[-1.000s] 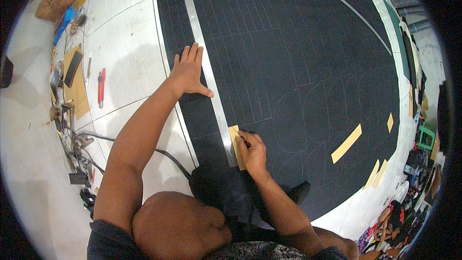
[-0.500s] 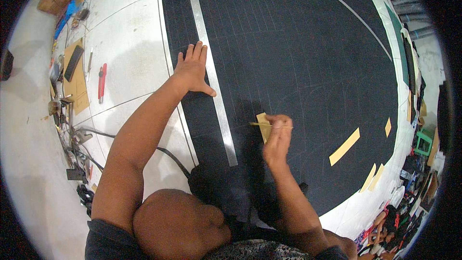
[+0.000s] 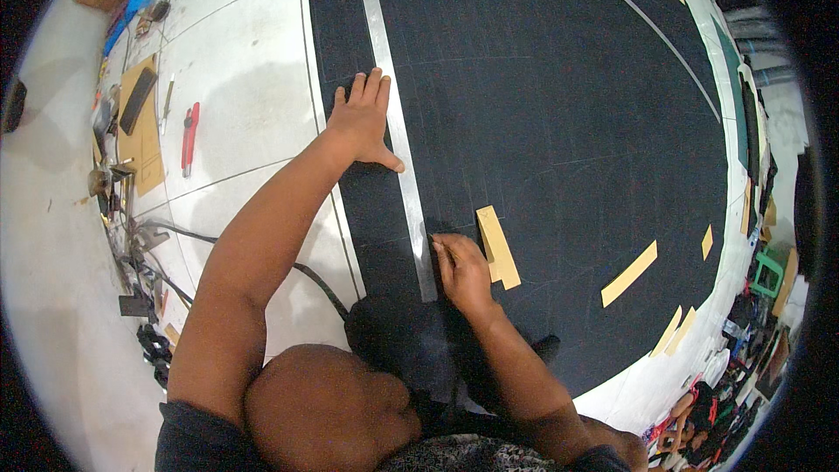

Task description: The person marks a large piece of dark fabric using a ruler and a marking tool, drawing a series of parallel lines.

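— Black cloth [image 3: 559, 122] covers the pale floor [image 3: 236, 96]. Where's the ruler [image 3: 398, 135]?
— Along the cloth's left edge, left hand [image 3: 363, 122] spread flat on it.
— And the right hand [image 3: 463, 269]?
— Fingers pinched at the ruler's near end, just beside a tan strip [image 3: 498, 246]; what they grip is hidden.

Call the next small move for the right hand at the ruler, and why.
Probably draw the right hand up along the metal ruler: its fingertips sit at the ruler's near end on the dark fabric, while the left hand presses the ruler flat.
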A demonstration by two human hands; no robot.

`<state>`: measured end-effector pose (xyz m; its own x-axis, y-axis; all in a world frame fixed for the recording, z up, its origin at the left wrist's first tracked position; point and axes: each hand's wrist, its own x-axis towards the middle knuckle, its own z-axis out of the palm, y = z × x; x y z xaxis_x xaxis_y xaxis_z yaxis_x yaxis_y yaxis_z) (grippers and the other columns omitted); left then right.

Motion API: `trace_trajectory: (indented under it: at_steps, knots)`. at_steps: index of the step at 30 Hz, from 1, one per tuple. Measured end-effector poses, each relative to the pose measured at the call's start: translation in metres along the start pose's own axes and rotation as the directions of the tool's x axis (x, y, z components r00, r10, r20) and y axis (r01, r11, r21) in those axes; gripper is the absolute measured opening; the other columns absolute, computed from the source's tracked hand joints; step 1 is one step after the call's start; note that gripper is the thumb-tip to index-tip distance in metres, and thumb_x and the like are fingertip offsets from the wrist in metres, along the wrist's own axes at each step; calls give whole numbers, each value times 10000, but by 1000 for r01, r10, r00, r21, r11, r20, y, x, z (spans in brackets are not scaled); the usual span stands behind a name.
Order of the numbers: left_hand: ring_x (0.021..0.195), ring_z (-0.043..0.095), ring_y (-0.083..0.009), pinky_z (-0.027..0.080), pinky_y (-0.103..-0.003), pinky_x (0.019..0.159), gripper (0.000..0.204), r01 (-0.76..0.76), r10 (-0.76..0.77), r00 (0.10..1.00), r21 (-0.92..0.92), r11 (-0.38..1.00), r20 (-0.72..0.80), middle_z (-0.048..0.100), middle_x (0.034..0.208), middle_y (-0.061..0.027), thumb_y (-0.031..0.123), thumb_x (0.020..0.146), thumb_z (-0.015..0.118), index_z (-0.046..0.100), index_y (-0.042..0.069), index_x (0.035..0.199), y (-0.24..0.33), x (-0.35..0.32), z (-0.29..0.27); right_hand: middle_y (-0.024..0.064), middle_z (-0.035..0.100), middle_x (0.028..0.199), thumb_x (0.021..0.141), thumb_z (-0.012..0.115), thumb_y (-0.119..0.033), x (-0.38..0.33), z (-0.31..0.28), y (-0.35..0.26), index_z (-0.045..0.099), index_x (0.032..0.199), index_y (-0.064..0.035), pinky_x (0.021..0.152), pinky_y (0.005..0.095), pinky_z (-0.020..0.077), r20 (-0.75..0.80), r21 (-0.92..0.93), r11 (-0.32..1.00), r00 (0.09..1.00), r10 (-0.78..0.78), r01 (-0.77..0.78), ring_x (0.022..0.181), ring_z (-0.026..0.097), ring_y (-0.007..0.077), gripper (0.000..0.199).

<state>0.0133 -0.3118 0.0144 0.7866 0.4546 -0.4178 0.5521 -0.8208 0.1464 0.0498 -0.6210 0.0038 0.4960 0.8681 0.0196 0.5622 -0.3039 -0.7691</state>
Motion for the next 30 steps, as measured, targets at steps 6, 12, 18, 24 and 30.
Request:
trace_trajectory:
  at_steps: [6,12,18,24,30]
  knots:
    - [1542,165,-461,249,-635,1217,1595,7,-7,1000,10,1000,13,139,1670,-266,665,426,948,133,-52,1595,3,1,0,174,721,1023,940,678,-39,0,4,4,712,1047,-2,872,423,548,5,-21,1000,1000,-16,16,959,691,357,118]
    - [1541,168,-464,250,-626,1218,1583,2,-2,1000,13,1000,4,140,1669,-271,660,438,944,137,-70,1588,1,1,0,175,716,1017,926,670,-18,13,6,5,697,1049,0,856,444,544,86,-116,988,992,-92,102,952,681,375,127]
    - [1541,172,-455,245,-626,1216,1551,-3,4,1000,12,1000,-12,144,1669,-272,650,465,937,149,-75,1586,3,2,2,186,697,982,918,650,-19,119,20,18,675,1038,-5,830,480,533,62,-160,947,960,-272,279,925,660,402,124]
    - [1538,178,-464,242,-644,1207,1535,-3,3,1000,-8,1000,-20,146,1667,-274,624,457,944,160,-60,1585,-3,-3,2,213,687,1010,930,608,-84,239,35,9,649,1048,-33,855,517,530,94,-145,942,952,-292,303,971,657,417,135]
    - [1534,183,-470,250,-648,1200,1520,-26,25,999,-21,999,-36,162,1658,-281,630,472,939,169,-73,1578,-2,0,4,188,724,1012,958,605,-117,285,39,11,688,1049,-43,838,502,556,-9,-139,936,945,-327,323,952,693,400,144]
